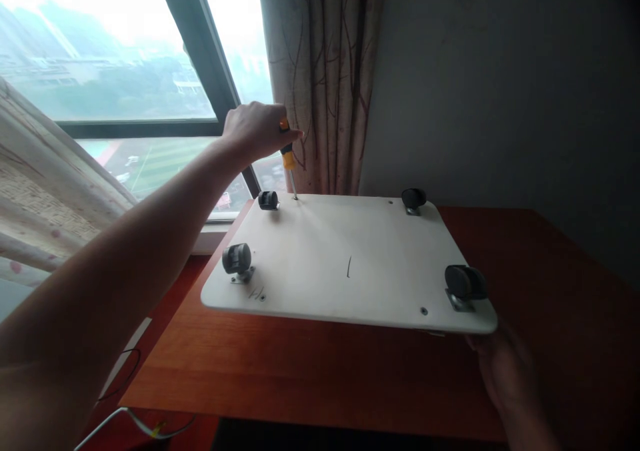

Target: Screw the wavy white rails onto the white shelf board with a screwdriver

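Note:
A white board (pixel 320 257) with rounded corners lies with its casters upward, above the tabletop. My left hand (pixel 257 127) is closed around the yellow-and-black handle of a screwdriver (pixel 289 159). The screwdriver stands nearly upright, its tip at a screw (pixel 295 197) near the board's far left edge. At the near right corner, my right hand (pixel 505 364) grips the board from below; its fingers are partly hidden and dim. Dark casters sit near the corners, among them a near left caster (pixel 237 259) and a near right caster (pixel 464 283).
The reddish-brown table (pixel 300 364) extends beneath the board and off to the right. A window (pixel 150 97) and patterned curtains (pixel 320 84) stand behind on the left, a grey wall (pixel 475 91) behind on the right. A white cable (pixel 145 427) runs below the table's left front edge.

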`<act>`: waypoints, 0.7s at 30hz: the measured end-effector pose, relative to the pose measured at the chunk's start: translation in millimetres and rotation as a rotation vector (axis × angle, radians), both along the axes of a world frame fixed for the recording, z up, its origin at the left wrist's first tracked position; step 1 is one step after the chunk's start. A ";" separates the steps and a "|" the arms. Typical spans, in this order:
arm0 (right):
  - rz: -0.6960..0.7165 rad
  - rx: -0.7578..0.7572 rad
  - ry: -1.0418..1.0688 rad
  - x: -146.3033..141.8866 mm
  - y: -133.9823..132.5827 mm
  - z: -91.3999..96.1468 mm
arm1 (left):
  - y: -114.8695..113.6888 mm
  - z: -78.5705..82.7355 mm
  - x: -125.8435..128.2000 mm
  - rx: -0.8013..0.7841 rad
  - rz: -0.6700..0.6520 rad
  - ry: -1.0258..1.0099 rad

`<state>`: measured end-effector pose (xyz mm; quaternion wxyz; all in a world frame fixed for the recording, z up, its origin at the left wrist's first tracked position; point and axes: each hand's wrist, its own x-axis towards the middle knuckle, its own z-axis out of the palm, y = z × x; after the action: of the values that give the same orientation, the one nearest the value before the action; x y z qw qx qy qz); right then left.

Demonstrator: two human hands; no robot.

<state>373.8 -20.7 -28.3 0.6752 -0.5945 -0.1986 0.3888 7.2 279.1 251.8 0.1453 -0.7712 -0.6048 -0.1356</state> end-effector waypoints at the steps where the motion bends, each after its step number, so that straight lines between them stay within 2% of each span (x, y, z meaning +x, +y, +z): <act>1: 0.004 0.000 0.000 0.0 -0.2 0.0 | 2.2 0.1 -0.8 -0.013 -0.026 -0.020; 6: 0.005 -0.020 -0.002 -1.3 -1.7 -0.5 | 6.3 -1.5 -3.0 -0.093 -0.156 -0.183; 13: -0.022 -0.011 0.008 -0.4 -1.1 -6.8 | -3.1 1.8 0.5 -0.009 0.008 -0.019; 16: -0.015 -0.016 0.010 -0.3 -1.3 -6.9 | 6.9 3.3 -4.3 -0.040 -0.072 -0.027; 19: -0.004 -0.020 0.008 -0.7 -2.1 -6.1 | 17.5 2.7 -10.7 -0.192 -0.192 -0.216; 21: -0.002 -0.024 0.003 -0.8 -2.3 -6.6 | 18.9 1.6 -12.5 -0.272 -0.216 -0.307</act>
<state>373.0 -23.1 -34.9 0.6688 -0.6023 -0.1923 0.3910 -5.3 297.9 253.5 -0.0690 -0.8142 -0.5465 -0.1836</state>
